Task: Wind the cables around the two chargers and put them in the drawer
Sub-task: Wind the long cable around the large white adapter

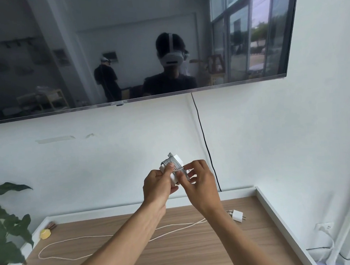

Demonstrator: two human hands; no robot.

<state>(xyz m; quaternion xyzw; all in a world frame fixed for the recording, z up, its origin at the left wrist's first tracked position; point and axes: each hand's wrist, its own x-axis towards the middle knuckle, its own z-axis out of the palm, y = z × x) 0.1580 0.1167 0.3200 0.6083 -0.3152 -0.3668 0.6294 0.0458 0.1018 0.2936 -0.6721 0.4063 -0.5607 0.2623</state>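
A white charger (177, 160) wound with grey cable is held up in front of the wall. My left hand (158, 184) grips its lower left side, thumb on the coils. My right hand (199, 182) pinches the cable's loose end at the charger's right side. A second small white charger (237, 215) lies on the wooden cabinet top (197, 251) at the right, and its long white cable (78, 240) trails loose to the left across the wood. No drawer is in view.
A big dark TV (124, 49) hangs on the wall, with a black cord (206, 146) dropping behind the cabinet. A yellow round thing (45, 234) sits at the cabinet's back left. A plant (5, 224) stands at left, a wall socket (324, 228) at lower right.
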